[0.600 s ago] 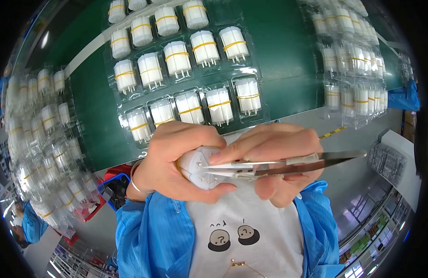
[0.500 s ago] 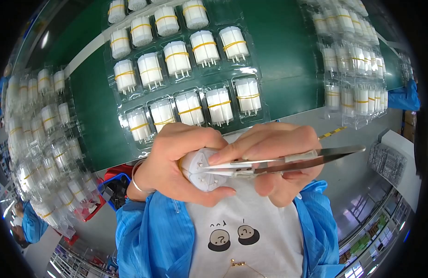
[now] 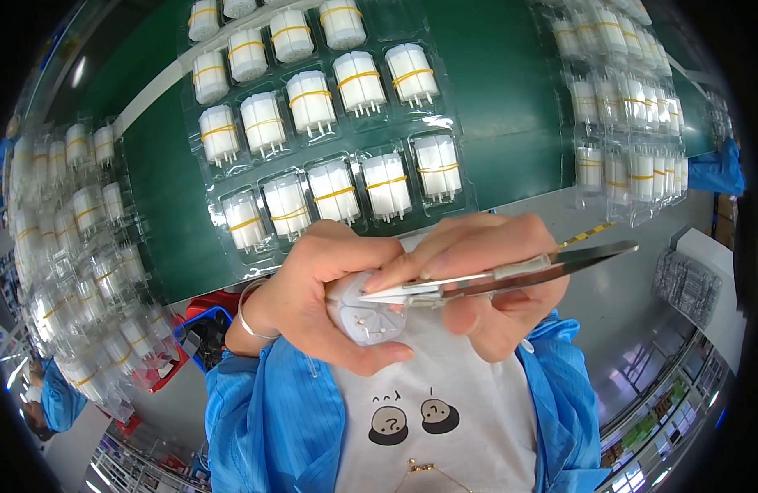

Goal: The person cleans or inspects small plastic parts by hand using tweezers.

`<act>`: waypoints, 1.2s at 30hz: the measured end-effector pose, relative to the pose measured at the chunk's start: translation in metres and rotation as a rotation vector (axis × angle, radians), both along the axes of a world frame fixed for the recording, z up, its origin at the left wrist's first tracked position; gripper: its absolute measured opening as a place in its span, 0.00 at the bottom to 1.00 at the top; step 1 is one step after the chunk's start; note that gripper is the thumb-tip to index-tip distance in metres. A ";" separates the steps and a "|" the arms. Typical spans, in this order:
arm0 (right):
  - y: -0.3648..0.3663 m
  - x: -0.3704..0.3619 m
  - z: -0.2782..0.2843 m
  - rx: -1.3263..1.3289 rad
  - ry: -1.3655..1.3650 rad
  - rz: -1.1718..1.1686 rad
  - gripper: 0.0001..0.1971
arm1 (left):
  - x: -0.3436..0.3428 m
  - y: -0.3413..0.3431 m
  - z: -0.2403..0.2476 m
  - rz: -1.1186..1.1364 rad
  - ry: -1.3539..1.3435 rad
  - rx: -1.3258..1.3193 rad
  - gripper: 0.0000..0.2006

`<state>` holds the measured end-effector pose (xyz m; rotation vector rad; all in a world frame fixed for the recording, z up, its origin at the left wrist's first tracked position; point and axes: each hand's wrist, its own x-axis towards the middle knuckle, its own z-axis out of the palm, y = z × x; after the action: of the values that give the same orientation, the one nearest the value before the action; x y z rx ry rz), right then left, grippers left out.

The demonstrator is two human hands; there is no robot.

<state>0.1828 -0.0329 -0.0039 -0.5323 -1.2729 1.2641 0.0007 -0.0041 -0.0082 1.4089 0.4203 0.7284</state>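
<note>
White cylinder (image 3: 375, 316): located near the centre of view, divided end face turned up toward the camera, small pins (image 3: 371, 330) showing on the half nearest 5 o'clock.
Tweezer handling: in my judgement, sound work called for light pressure, tips kept in line with one segment, and neighbouring pins left unbent.
Cylinder support: judged best kept steady, with the end face in full sight.
Tweezers (image 3: 498, 283): tips pointed to 9 o'clock over the end face; tip contact could not be told.
Left hand (image 3: 305, 287): fingers closed around the cylinder, thumb along its 6 o'clock side, wrist toward 8 o'clock.
Right hand (image 3: 494, 246): fingers gripped the tweezers, index above, thumb below.
Clear tray (image 3: 338, 146): lay on the green surface (image 3: 514, 107) toward 11 o'clock, holding banded white bundles (image 3: 389, 185).
</note>
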 end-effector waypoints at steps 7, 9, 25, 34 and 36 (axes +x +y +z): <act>0.006 0.010 0.011 0.002 -0.189 0.116 0.12 | 0.001 -0.004 0.003 0.053 0.096 0.041 0.17; 0.000 0.008 0.012 -0.136 -0.195 0.141 0.12 | 0.003 -0.005 0.007 0.150 0.099 -0.015 0.17; -0.002 0.009 0.015 -0.053 -0.143 0.032 0.15 | 0.003 -0.004 0.007 0.382 0.270 0.381 0.21; -0.002 0.008 0.015 -0.025 -0.201 0.005 0.10 | 0.004 -0.001 0.011 0.286 0.257 0.372 0.20; -0.002 0.010 0.017 -0.056 -0.195 -0.030 0.08 | 0.004 0.000 0.011 0.261 0.268 0.334 0.20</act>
<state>0.1924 -0.0347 0.0134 -0.7267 -1.3880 1.2488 0.0046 -0.0042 0.0024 1.7976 0.7272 0.8511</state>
